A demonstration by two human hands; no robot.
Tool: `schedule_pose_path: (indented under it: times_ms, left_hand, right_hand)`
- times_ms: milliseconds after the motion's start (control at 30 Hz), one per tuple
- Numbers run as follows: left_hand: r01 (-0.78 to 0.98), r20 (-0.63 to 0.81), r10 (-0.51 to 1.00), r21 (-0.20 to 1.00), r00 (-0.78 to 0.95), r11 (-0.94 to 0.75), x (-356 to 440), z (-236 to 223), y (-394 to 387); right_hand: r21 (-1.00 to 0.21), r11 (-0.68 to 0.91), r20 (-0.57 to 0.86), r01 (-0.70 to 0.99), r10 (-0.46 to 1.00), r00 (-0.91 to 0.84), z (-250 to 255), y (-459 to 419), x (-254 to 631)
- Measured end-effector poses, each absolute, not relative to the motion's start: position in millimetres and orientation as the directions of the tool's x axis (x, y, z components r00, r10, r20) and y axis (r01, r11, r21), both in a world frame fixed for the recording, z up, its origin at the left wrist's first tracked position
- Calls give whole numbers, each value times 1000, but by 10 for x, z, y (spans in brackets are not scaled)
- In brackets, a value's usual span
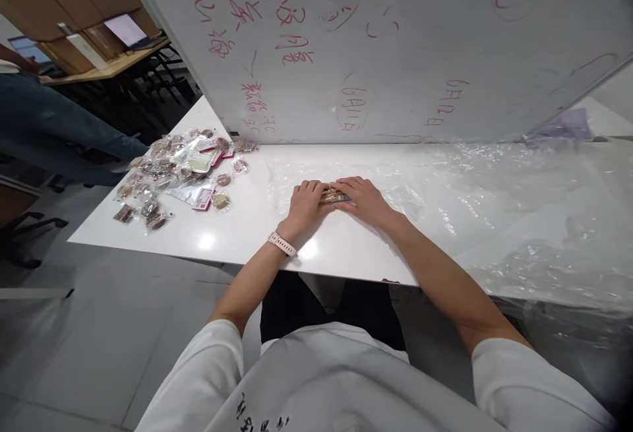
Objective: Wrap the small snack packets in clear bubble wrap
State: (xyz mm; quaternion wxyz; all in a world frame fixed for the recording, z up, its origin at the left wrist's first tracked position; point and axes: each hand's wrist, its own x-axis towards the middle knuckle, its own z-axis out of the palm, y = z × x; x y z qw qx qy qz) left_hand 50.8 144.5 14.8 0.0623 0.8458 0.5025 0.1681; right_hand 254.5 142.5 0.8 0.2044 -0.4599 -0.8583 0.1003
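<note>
Both of my hands meet over a sheet of clear plastic wrap (284, 178) on the white table. Between them is a small brownish packet (330, 196) in shiny clear film; what it contains I cannot make out. My left hand (306, 205), with a pale pink band on its wrist, curls its fingers over the packet's left end. From the other side my right hand (366, 201) grips the right end, its fingers lying across the top. Much of the packet is hidden under the fingers.
A pile of small individually wrapped packets (163, 168) covers the table's left part, with flat printed pouches (198, 161) among them. Crumpled plastic film (519, 221) spreads over the right side. A whiteboard (370, 56) stands along the back edge. At far left stands a person in jeans (59, 122).
</note>
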Motion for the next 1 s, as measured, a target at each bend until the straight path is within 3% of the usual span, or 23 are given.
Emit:
schedule_pose_path:
  times_ms: [133, 233, 300, 400, 467, 567, 700, 800, 867, 900, 1000]
  left_hand:
    - [832, 171, 885, 302, 433, -465, 452, 148, 1492]
    - [838, 155, 907, 346, 392, -421, 410, 194, 1601]
    - [851, 132, 932, 380, 338, -363, 399, 241, 1715]
    - [870, 83, 953, 392, 291, -300, 410, 309, 1930]
    - [884, 45, 954, 366, 297, -292, 432, 331, 2069]
    - [899, 25, 952, 323, 304, -295, 475, 317, 2226]
    - [908, 102, 952, 286, 287, -305, 530, 284, 2291]
    - [902, 240, 937, 291, 254, -319, 563, 301, 2115]
    - [869, 275, 937, 383, 217, -313, 573, 319, 1845]
    - [823, 248, 949, 485, 194, -295, 567, 323, 1680]
    - [410, -74, 972, 912, 225, -26, 472, 312, 1246]
  right_hand:
    - [-349, 469, 199, 811, 883, -424, 46, 1530, 2828]
    - [-272, 266, 170, 925, 959, -226, 38, 1602, 3214]
    - [-222, 115, 239, 968, 969, -61, 47, 1614, 3432]
    - [-223, -2, 477, 975, 872, 111, 127, 1550, 3519]
    - [-214, 33, 595, 976, 797, 103, 206, 1472, 3394]
    - [-162, 183, 628, 970, 777, -42, 270, 1372, 3028]
    - [-150, 464, 517, 873, 790, -330, 155, 1398, 2528]
    - [-254, 532, 334, 808, 832, -443, -1, 1513, 2350]
    - [-350, 473, 212, 808, 881, -424, -79, 1581, 2336]
    - [-383, 445, 173, 810, 895, -410, -103, 1604, 2349]
    - [-412, 428, 161, 805, 903, -398, -129, 1632, 2400]
